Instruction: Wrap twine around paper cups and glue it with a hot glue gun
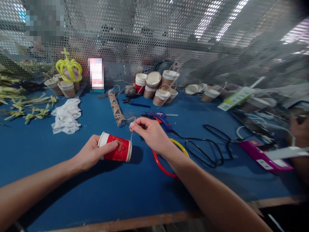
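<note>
My left hand [94, 149] is closed around a red and white paper cup [120, 149], which lies on its side in the air with its base end to the right. Between thumb and fingertips, my right hand [149, 130] pinches a strand of jute twine [131, 136] that runs down to the cup's right-hand end. The strand also leads back toward a loose hank of jute twine [116, 108] on the table. Just beyond my right hand lies a blue hot glue gun [160, 119]. A red and yellow ring [159, 164] is partly hidden under my right forearm.
Twine-wrapped cups [161, 96] stand at the back beside a grey yarn ball [130, 91] and pliers [137, 103]. White cloth [67, 116] and a yellow crown [69, 69] are at left. A black cord [212, 140] runs to a purple power strip [265, 158]. Another person's hand [299, 129] is at right.
</note>
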{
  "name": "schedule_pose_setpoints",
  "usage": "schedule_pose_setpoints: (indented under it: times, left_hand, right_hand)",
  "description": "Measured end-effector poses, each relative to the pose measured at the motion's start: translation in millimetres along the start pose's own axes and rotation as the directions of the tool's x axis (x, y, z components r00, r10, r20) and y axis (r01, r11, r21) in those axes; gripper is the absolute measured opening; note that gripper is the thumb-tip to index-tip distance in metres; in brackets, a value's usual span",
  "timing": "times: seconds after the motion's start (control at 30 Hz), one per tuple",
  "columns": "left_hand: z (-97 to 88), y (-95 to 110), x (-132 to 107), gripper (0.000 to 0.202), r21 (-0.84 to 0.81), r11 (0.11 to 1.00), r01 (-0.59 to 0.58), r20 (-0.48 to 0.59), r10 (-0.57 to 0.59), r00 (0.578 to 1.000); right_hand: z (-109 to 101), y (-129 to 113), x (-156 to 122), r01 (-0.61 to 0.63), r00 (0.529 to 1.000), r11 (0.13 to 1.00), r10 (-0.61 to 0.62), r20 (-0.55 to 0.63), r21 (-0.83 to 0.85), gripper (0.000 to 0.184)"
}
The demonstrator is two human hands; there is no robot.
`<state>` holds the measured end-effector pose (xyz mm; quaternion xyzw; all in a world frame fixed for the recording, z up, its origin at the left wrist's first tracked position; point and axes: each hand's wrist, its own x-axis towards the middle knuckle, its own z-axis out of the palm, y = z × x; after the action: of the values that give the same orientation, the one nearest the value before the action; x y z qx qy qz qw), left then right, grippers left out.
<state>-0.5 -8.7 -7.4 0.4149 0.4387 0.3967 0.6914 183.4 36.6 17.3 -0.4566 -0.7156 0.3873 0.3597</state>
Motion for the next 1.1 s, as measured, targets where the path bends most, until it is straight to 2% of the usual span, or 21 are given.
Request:
schedule_pose_setpoints:
  times: [0.3, 0.7, 1.1]
  left_hand:
    - [-0.9, 0.1, -1.3, 0.019, 0.067, 0.998, 0.006, 0.043, -0.009, 0.999]
    - [-3.3, 0.0, -4.0, 0.017, 0.06, 0.995, -0.075, 0.048, 0.072, 0.996]
    - [-0.6, 2.3, -5.6, 0.018, 0.111, 0.99, -0.092, 0.03, 0.089, 0.996]
  right_hand:
    - [-1.2, -3.6, -4.6, 0.049, 0.999, 0.997, -0.049, 0.005, -0.054, 0.019]
    - [-2.1, -3.7, -4.0, -0.021, 0.998, 0.985, 0.03, 0.053, -0.172, 0.021]
    - [-0.8, -3.8, -6.9, -0.035, 0.992, 0.972, 0.061, 0.106, -0.232, 0.021]
